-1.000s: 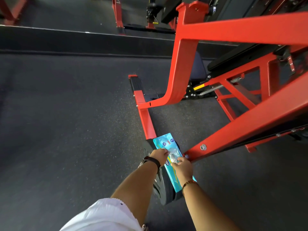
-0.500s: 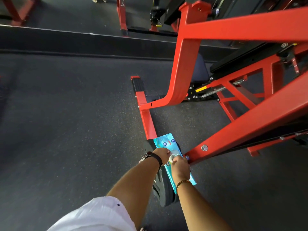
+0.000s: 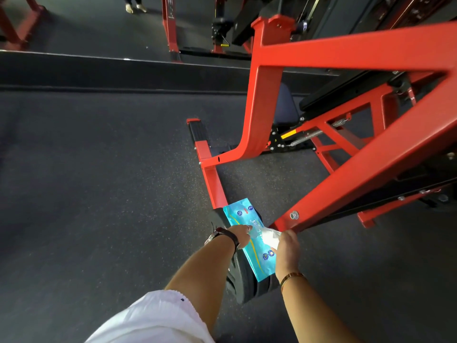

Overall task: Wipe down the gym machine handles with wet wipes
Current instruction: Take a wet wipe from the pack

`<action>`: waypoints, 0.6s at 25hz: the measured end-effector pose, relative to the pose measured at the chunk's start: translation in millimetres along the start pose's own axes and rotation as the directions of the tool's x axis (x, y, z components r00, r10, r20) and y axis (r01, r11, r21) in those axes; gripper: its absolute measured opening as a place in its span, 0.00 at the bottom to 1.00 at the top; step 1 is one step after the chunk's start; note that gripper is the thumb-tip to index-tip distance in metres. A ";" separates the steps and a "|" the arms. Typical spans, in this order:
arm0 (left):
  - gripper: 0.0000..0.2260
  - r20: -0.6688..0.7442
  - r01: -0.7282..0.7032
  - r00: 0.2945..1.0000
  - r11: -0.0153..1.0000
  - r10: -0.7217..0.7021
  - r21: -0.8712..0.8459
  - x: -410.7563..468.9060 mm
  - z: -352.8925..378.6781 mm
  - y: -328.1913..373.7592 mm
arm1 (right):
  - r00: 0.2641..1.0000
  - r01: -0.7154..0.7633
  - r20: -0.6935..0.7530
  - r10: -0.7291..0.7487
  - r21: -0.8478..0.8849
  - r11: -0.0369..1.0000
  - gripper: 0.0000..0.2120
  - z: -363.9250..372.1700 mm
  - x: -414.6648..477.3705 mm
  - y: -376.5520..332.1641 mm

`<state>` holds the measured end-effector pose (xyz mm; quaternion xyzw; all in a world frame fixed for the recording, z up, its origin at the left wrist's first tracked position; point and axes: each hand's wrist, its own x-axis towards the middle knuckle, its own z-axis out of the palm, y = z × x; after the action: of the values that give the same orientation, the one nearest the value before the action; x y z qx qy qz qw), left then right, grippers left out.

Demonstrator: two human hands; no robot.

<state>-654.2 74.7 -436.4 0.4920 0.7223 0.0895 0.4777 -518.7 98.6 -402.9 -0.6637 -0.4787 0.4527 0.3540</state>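
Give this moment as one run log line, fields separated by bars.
stage: taking wipe | left hand: on wipes pack | right hand: grips white wipe | wiping: not begun

The wet wipes pack carries print and round badges. All of it is too blurred to read.

Wipes pack lies on machine's end foot, straight ahead of you, at near end of base rail. Your left hand on pack's left edge. Your right hand at pack's right edge, pinching wipe over pack's middle. Sloping frame beam rises rightward from just beside your right hand. Open floor left of rail.
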 end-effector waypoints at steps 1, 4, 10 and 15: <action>0.23 0.016 0.003 1.000 1.000 -0.003 -0.003 -2.4 -0.8 1.6 | 1.000 -0.001 -0.005 0.001 0.037 0.999 0.08 -4.5 -0.2 -4.4; 0.23 0.002 0.017 1.000 0.998 -0.017 -0.064 -13.0 -9.6 14.2 | 0.999 -0.041 -0.005 0.042 0.118 0.992 0.06 -11.2 2.2 -17.6; 0.19 -0.175 -0.061 0.985 0.938 0.000 -0.341 -39.1 -42.2 38.7 | 0.985 -0.018 0.172 -0.002 0.112 0.994 0.04 -7.1 -1.4 -48.5; 0.16 -0.133 -0.056 0.987 0.582 -0.091 -0.812 -70.6 -63.0 40.0 | 0.933 -0.008 0.358 -0.035 0.116 0.993 0.04 11.1 -18.1 -82.0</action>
<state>-674.1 59.9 -336.7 0.2029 0.6420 0.4442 0.5910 -557.3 105.6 -327.9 -0.5449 -0.5131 0.5909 0.3012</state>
